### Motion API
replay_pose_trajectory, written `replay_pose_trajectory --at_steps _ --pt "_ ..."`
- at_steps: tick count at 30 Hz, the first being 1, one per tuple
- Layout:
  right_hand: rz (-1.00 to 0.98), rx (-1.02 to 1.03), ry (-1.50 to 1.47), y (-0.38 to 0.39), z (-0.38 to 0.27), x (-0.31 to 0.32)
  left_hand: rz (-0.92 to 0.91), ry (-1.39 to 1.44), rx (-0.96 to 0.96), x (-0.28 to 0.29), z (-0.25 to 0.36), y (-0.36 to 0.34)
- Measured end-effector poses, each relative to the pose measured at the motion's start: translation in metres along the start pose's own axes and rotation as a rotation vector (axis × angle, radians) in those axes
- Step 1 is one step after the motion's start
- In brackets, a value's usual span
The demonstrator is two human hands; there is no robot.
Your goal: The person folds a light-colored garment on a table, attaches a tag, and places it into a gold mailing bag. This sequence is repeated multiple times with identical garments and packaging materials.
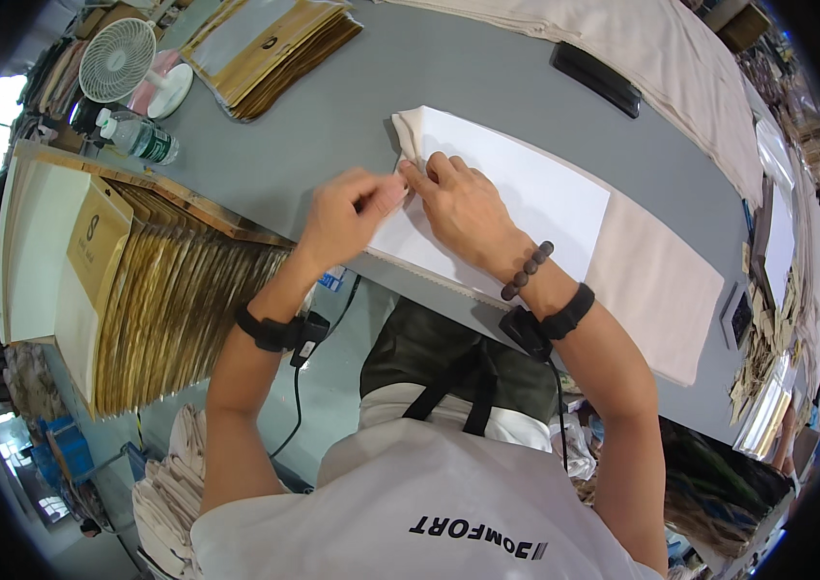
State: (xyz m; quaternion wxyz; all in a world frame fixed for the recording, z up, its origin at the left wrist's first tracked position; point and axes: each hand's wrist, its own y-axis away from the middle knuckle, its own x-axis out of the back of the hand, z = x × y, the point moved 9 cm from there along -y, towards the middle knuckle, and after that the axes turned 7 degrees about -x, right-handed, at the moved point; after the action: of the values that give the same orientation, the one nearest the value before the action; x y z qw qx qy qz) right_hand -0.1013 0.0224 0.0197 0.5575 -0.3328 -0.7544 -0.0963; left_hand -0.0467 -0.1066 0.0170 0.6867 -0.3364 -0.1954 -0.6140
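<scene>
Head view: I watch both hands meet at the near-left corner of a white sheet (516, 188) lying on a folded beige cloth (656, 275) on the grey table (332, 126). My read is that the left hand (347, 215) pinches the sheet's edge between thumb and forefinger, the other fingers curled in, while the right hand (463, 208) lies flat on the sheet, fingertips pressing at the same corner just beside a bunched fold of cloth (408, 130). Whether the right hand grips anything I cannot tell. A bead bracelet (526, 273) and a black band (564, 314) ring the right wrist; another black band (270, 331) rings the left.

Left of the hands, a packed row of brown paper envelopes (183, 309) stands on edge, close to the left forearm. Farther back lie a stack of flat envelopes (270, 48), a small white fan (120, 60) and a plastic bottle (139, 138) on its side. A black bar (595, 79) lies beyond the sheet, beside a long pile of beige fabric (661, 58). Nothing blocks the hands.
</scene>
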Motion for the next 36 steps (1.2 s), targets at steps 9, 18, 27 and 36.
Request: replay_pose_trajectory --at_steps 9,18,27,36 --pt "0.036 0.005 -0.132 0.019 0.013 0.021 -0.040 -0.213 -0.114 -0.029 0.000 -0.042" --pt "0.087 -0.153 0.096 0.067 0.056 0.033 -0.252 -0.210 -0.226 -0.055 0.010 -0.044" --pt "0.253 -0.372 -0.255 0.170 0.111 0.116 -0.187 -0.546 -0.262 -0.074 0.013 -0.045" --pt "0.434 -1.227 0.547 0.440 0.226 0.201 -0.181 -0.605 -0.252 -0.074 0.013 -0.045"
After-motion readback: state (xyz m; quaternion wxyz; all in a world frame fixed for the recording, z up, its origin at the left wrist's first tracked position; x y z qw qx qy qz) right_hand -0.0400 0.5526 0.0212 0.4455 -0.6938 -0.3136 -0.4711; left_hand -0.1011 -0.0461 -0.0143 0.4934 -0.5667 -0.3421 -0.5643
